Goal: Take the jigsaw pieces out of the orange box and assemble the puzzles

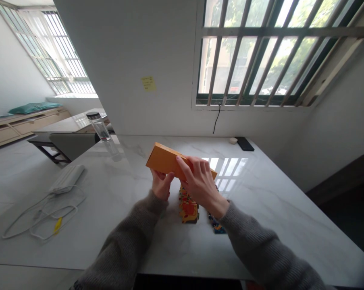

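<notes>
An orange cardboard box (pixel 166 160) is held tilted above the table, its left end higher than its right. My left hand (pixel 161 184) grips it from below near the left end, thumb against the lower edge. Across its front and top lies my right hand (pixel 198 179), fingers closed over the right half. Beneath the hands, a column of colourful flat pieces in yellow, red and black (pixel 189 210) lies on the table. Dark blue patterned pieces (pixel 218 228) show partly behind my right wrist. What the box contains is hidden.
The white marble-patterned table (pixel 275 225) bears a white power strip (pixel 67 178) with a coiled cable at left. A glass bottle (pixel 99 127) stands at the back left. At the back right lie a black phone (pixel 244 143) and a small white object (pixel 233 140).
</notes>
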`<state>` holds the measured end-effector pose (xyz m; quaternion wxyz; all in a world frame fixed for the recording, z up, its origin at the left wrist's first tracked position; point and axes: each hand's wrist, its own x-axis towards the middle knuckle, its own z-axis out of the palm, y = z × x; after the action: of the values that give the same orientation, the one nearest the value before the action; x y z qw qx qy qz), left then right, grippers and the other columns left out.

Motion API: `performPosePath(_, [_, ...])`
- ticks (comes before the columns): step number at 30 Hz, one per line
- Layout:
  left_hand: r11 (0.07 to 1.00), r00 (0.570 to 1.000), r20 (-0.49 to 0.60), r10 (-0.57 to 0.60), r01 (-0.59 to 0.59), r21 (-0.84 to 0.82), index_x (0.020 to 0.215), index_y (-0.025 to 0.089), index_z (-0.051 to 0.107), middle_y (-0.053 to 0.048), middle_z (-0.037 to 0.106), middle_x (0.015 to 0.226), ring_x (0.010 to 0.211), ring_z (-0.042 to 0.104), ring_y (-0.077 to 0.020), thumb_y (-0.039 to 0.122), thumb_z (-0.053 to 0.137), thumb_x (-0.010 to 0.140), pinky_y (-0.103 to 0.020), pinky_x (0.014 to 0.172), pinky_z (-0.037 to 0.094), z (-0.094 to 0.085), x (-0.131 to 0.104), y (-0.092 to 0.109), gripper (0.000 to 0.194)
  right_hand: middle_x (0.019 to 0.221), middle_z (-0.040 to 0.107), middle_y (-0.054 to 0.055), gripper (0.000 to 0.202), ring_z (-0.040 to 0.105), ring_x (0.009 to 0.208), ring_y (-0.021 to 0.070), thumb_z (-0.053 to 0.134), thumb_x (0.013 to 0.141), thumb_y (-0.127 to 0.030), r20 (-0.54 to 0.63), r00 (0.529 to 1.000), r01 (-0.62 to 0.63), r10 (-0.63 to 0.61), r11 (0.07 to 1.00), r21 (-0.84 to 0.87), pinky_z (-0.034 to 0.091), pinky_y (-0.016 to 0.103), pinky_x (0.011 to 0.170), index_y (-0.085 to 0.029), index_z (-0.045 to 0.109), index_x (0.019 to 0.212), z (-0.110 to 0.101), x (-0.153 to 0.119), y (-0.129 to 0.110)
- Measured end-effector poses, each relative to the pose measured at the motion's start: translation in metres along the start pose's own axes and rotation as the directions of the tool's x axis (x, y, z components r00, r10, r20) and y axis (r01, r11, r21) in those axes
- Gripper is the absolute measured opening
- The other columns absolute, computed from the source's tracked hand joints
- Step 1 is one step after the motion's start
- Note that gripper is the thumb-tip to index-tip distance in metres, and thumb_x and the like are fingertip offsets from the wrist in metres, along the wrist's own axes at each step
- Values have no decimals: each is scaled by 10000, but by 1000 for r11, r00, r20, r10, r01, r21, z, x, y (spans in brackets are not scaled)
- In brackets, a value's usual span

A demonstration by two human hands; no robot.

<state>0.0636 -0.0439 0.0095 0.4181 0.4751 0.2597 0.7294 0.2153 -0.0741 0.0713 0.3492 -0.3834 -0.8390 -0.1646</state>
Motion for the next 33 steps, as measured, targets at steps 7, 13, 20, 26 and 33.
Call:
performPosePath(7, [995,999,-32,11,-14,-103,1318,287,482,-91,622,1294,1210,595,-266,560,731,772,-403,982,530,-5,6,10,660,1248,594,101,475,518,1136,288,505,963,-416,128,973,-222,193,933,283,421,482,1009,-270,490,1414,-32,2,11])
performPosePath(13, [997,1000,-9,-29,28,-71,1282,275,546,-81,675,1208,1235,584,-284,660,669,764,-444,1011,520,-11,8,8,657,1343,541,94,478,543,1218,249,414,983,-554,432,839,-543,330,548,636,496,437,975,-279,531,1356,-25,-23,59])
performPosePath(20, [950,979,65,-195,205,-235,1144,247,652,-63,704,1168,1114,656,-295,677,682,734,-453,941,577,-14,1,-2,595,1241,655,83,552,690,973,198,593,911,-468,684,624,-653,378,-229,722,589,314,731,-275,426,1400,-8,-37,55])
performPosePath(26, [957,961,-26,-274,269,-111,1251,276,586,-34,699,1063,936,698,-195,446,745,808,-304,725,604,-9,5,0,500,1145,692,47,415,690,934,186,725,830,-405,608,645,-502,464,-342,794,601,291,709,-251,595,1194,-1,-41,52])
performPosePath(33, [980,965,174,-197,192,49,1283,243,590,-95,639,1238,1083,658,-238,377,744,829,-402,878,598,-10,1,0,497,1155,689,52,456,685,967,205,740,816,-428,515,607,-477,605,-242,845,605,333,763,-266,577,1210,-5,-49,53])
